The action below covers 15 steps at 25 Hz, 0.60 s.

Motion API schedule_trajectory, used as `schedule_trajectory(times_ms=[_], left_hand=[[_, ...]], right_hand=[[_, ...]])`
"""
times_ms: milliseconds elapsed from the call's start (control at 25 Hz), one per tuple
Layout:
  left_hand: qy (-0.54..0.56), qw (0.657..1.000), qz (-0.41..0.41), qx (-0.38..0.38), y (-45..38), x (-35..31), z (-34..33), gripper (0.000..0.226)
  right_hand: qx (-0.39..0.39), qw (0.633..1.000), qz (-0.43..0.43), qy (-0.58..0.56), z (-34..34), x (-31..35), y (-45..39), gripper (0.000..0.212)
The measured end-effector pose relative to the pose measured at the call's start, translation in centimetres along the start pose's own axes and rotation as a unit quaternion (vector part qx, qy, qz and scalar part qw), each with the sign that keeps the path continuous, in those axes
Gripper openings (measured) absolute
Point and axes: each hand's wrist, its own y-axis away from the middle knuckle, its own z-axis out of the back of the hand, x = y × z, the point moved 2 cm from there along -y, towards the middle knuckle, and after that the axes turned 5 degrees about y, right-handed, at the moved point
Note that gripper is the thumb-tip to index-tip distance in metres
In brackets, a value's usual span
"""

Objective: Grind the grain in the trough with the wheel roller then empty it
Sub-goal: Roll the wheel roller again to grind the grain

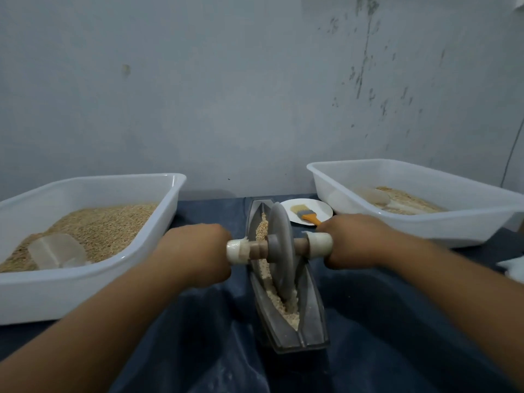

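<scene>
left tub [85, 293]: cut by left edge
right tub [425, 231]: cut by right edge
fingers: curled under, hidden on both hands
brush [307, 215]: handle end behind right hand [351, 241]
trough [309, 333] floor: hidden under wheel [279, 251]

No legible text, label, brand or number was observed on any surface. None could be recorded in this view.

wall [226, 80]: pale grey, stained, paint flaking at right | table cover [368, 321]: dark blue cloth | light: dim
</scene>
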Motion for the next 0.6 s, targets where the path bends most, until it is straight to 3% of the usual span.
schedule_trajectory(times_ms=[40,120,200,360,440,480,600], left_hand=[[-0.013,0.999,0.005,-0.038,-0.6,-0.4,-0.1,0.01],[-0.028,0.998,0.006,-0.064,-1.6,-1.0,0.2,0.012],[-0.028,0.999,-0.004,-0.03,-1.9,-1.2,0.8,0.016],[0.049,0.983,-0.031,0.173,-0.7,-0.6,1.5,0.016],[0.098,0.975,-0.027,0.198,-0.1,-0.1,1.3,0.018],[0.098,0.981,-0.024,0.167,-0.2,0.2,0.8,0.018],[0.046,0.999,0.004,0.01,-1.3,0.1,-0.8,0.014]], right_hand=[[-0.072,0.997,-0.012,0.032,-0.6,0.3,-0.5,0.018],[-0.115,0.992,-0.036,0.034,-1.3,0.6,-1.3,0.023],[-0.057,0.998,-0.036,-0.002,-1.1,0.2,-1.4,0.023],[0.166,0.98,0.016,-0.105,0.7,-0.9,0.7,0.029],[0.192,0.976,0.022,-0.102,1.3,-1.1,1.1,0.032],[0.165,0.983,0.019,-0.075,1.3,-0.8,0.9,0.029],[-0.028,0.998,0.0,0.056,0.6,0.8,-1.2,0.016]])
